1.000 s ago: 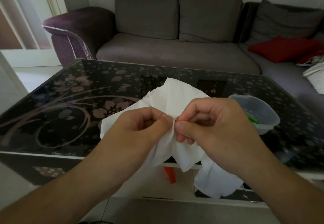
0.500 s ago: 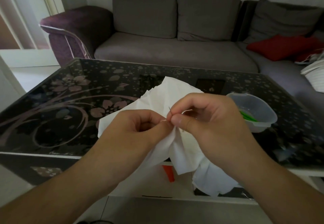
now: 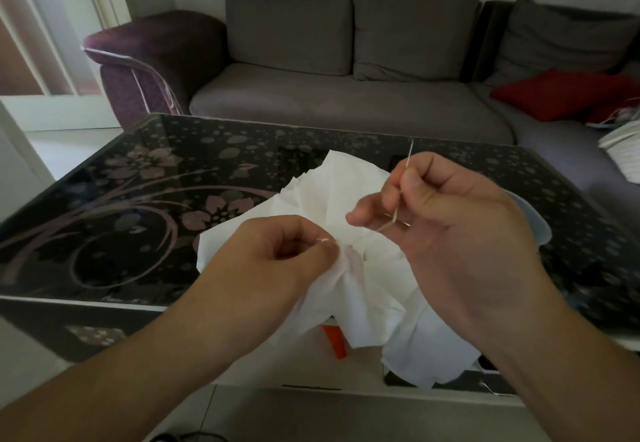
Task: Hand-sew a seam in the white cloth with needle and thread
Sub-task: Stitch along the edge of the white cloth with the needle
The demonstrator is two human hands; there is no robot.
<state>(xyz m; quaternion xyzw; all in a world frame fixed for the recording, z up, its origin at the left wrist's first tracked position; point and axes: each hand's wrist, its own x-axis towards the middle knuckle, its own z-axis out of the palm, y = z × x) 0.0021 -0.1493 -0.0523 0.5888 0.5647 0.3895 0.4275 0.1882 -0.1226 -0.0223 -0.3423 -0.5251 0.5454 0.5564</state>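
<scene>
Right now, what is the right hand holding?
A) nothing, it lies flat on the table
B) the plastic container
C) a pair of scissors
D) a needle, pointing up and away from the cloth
D: the right hand pinches the needle with its tip pointing upward, clear of the white cloth, while the thread trails from it down toward the cloth.
</scene>
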